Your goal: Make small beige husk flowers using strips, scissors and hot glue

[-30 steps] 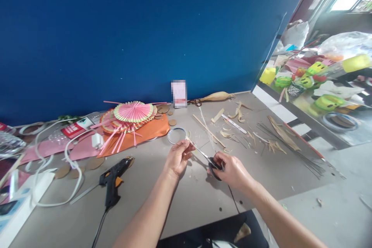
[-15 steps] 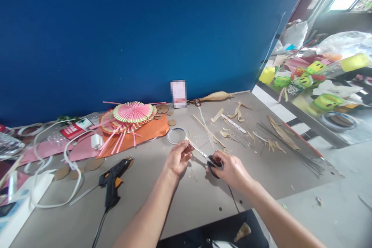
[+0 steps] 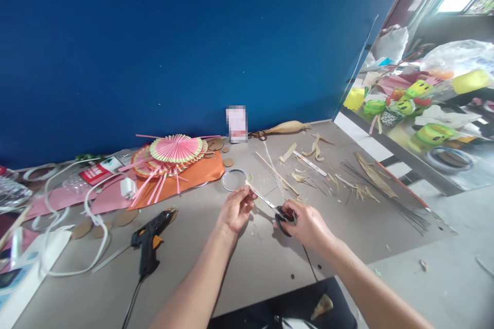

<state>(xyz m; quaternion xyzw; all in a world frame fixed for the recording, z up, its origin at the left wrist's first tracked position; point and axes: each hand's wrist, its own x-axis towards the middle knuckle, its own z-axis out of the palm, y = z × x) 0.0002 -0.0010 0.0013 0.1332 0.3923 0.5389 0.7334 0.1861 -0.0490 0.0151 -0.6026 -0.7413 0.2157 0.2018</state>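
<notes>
My right hand [image 3: 306,224] grips the black handles of a pair of scissors [image 3: 275,207], whose blades point up-left toward my left hand. My left hand [image 3: 236,209] is closed in a pinch on a small pale strip held at the blade tips; I cannot make out what the strip is. Just beyond the fingers a clear tape ring [image 3: 233,179] lies flat on the grey table [image 3: 250,267]. Thin pale sticks [image 3: 276,172] lie behind the scissors.
A black glue gun [image 3: 151,236] with its cord lies to the left. Pink and green paper fans [image 3: 175,150] rest on orange paper [image 3: 196,175]. White cables [image 3: 88,211], dried husk scraps [image 3: 370,180], dark wires [image 3: 401,211] and a blue wall [image 3: 193,36] surround the spot.
Hardly anything differs. Both hands and the scissors have shifted very slightly upward in view, keeping the same hold.
</notes>
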